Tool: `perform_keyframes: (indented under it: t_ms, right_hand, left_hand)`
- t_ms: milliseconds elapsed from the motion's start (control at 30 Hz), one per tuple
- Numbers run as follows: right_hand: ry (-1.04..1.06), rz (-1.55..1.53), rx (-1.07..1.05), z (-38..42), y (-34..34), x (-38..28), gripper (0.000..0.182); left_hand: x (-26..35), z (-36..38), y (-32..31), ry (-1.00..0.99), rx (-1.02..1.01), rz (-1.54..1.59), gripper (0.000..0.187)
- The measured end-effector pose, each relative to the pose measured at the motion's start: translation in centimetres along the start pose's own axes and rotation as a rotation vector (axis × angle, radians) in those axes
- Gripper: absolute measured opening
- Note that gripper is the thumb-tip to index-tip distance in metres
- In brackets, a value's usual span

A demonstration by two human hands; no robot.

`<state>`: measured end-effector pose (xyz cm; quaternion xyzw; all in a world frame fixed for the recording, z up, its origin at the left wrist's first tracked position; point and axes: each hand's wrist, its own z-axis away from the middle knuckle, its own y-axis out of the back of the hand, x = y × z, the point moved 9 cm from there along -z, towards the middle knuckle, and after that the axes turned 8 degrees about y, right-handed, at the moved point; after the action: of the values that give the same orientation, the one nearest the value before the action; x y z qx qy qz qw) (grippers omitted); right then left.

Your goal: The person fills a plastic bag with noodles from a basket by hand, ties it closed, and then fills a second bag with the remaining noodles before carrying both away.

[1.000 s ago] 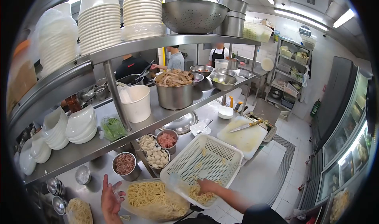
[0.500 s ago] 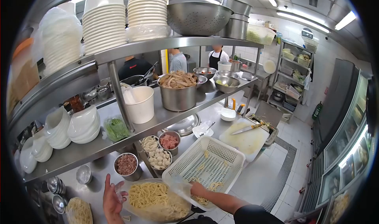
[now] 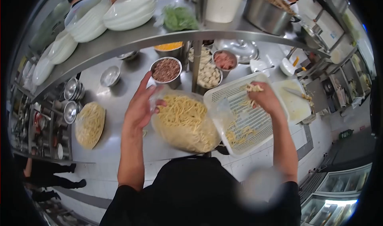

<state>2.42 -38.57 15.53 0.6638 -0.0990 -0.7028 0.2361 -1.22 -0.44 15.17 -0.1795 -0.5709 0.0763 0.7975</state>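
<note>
My left hand (image 3: pixel 140 103) is at the left rim of a clear plastic bag (image 3: pixel 175 136) of thick yellow noodles (image 3: pixel 184 112). Its index finger points outward while the thumb and other fingers curl around the bag's edge. Over the far part of a white perforated basket (image 3: pixel 213 100), my right hand (image 3: pixel 264 97) grips a small bunch of noodles (image 3: pixel 254 88). More loose noodles (image 3: pixel 239 135) lie scattered on the basket floor. The basket stands right beside the bag.
Metal pots of minced meat (image 3: pixel 166 69), pale balls (image 3: pixel 208 75) and pink meat (image 3: pixel 225 61) stand behind. A second noodle bag (image 3: pixel 90 124) lies left. A knife (image 3: pixel 297 93) rests on the cutting board (image 3: pixel 289 108). A steel shelf (image 3: pixel 167 38) crosses above the table.
The view has tilted down and turned left. My right hand has moved from the basket's near side to its far part and now has noodles in it. My left hand stays at the bag's rim.
</note>
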Motion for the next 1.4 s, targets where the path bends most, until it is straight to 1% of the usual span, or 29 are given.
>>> perform_keyframes:
  t_ms: [33,100,133,167,200,233,267,333,367,433,467,533,567,600,633,700,767,800,833,867,900,1033,1067,1133,1200,1233,1267,1333,1400]
  right_hand:
    - [-0.009,-0.01,-0.015,0.1,-1.3,-0.9,0.031]
    - [0.202,-0.09,-0.098,0.1,-5.5,-5.3,0.03]
    - [0.174,-0.088,-0.007,0.5,-7.9,-6.8,0.027]
    - [0.161,-0.051,-0.294,-1.1,-12.5,-6.8,0.031]
    - [0.356,0.028,-0.272,-2.9,-16.3,-6.5,0.038]
    - [0.377,0.072,-0.174,-5.1,-20.4,-3.8,0.042]
    - [0.729,0.359,-0.095,-4.3,-22.8,-6.3,0.049]
    - [0.76,0.49,-0.081,-1.4,-22.3,-10.6,0.042]
    - [0.743,0.503,-0.065,-0.7,-20.0,-11.5,0.042]
    - [0.519,0.237,-0.084,0.0,-13.7,-9.9,0.031]
    - [0.492,0.178,0.083,-1.1,-9.7,-6.1,0.025]
    - [0.272,0.433,0.276,-3.6,-1.6,5.2,0.027]
    - [0.003,0.472,0.197,-4.4,3.8,15.8,0.03]
    - [0.089,0.621,0.233,-5.0,5.8,21.6,0.033]
    - [0.076,0.6,0.217,-4.5,5.4,22.4,0.033]
    - [-0.2,0.459,-0.026,-2.2,2.8,26.0,0.04]
    - [0.096,0.566,-0.073,-2.0,-3.4,24.6,0.051]
    - [0.113,0.465,-0.106,-1.6,-6.7,22.7,0.053]
    - [0.389,0.523,-0.062,-1.0,-10.0,20.6,0.052]
    - [0.368,0.598,-0.244,-0.6,-13.2,20.0,0.048]
    - [0.304,0.711,-0.265,1.4,-13.6,16.7,0.038]
    - [0.063,0.732,-0.631,5.9,-13.6,21.0,0.031]
    - [0.191,0.719,-0.598,6.1,-12.4,22.8,0.039]
    - [-0.064,0.745,-0.453,6.4,-8.9,23.3,0.085]
    - [-0.063,0.775,-0.483,7.5,-10.2,22.7,0.095]
    - [-0.075,0.772,-0.532,7.7,-11.4,20.7,0.094]
    - [-0.072,0.769,-0.548,8.0,-12.5,20.0,0.075]
    - [0.025,0.782,-0.469,7.9,-14.8,20.7,0.052]
    - [0.043,0.821,-0.435,7.5,-16.0,22.6,0.044]
  left_hand:
    - [0.1,0.0,-0.2,-0.015,-0.024,0.006,0.067]
    - [0.2,0.0,-0.7,-0.037,-0.044,0.013,0.068]
    - [0.0,0.2,-0.8,-0.029,-0.053,0.013,0.068]
    - [0.1,0.4,-0.6,-0.043,-0.024,0.014,0.068]
    - [0.0,0.4,-0.9,-0.049,-0.013,0.015,0.068]
    - [-0.1,0.3,-0.8,-0.062,-0.006,0.012,0.066]
    - [-0.1,0.4,-0.8,-0.042,-0.03,0.039,0.068]
    - [0.2,1.0,-0.7,-0.051,-0.03,0.049,0.066]
    - [0.2,1.4,-0.3,-0.054,-0.003,0.054,0.065]
    - [-0.1,1.5,0.7,-0.059,0.004,0.061,0.065]
    - [-0.2,1.5,0.9,-0.071,0.031,0.065,0.065]
    - [0.0,1.6,0.4,-0.071,0.044,0.053,0.065]
    - [0.0,1.2,0.2,-0.066,0.058,0.031,0.065]
    - [-0.1,1.3,0.3,-0.052,0.071,0.007,0.065]
    - [-0.3,1.4,0.2,-0.031,0.087,-0.007,0.065]
    - [0.1,1.1,-0.5,-0.046,0.068,-0.041,0.064]
    - [-0.1,0.7,-0.7,-0.042,0.074,-0.044,0.064]
    - [-0.1,0.6,-0.8,-0.061,0.071,-0.04,0.063]
    - [-0.2,0.3,-0.8,-0.071,0.081,-0.039,0.064]
    - [-0.3,0.2,-0.8,-0.069,0.079,-0.038,0.064]
    - [-0.3,0.1,-0.9,-0.061,0.071,-0.035,0.062]
    - [0.0,0.1,-0.8,-0.055,0.092,0.002,0.064]
    - [0.6,0.1,-0.9,-0.112,0.062,0.019,0.064]
    - [0.0,0.2,-0.3,-0.09,0.069,0.06,0.064]
    - [0.0,0.1,-0.3,-0.119,0.036,0.077,0.065]
    - [-0.1,0.0,-0.1,-0.099,0.041,0.082,0.065]
    - [0.3,0.0,-0.3,-0.116,0.027,0.085,0.065]
    - [0.2,0.2,-0.4,-0.095,0.026,0.082,0.066]
    - [0.3,0.3,-0.1,-0.088,0.017,0.093,0.067]
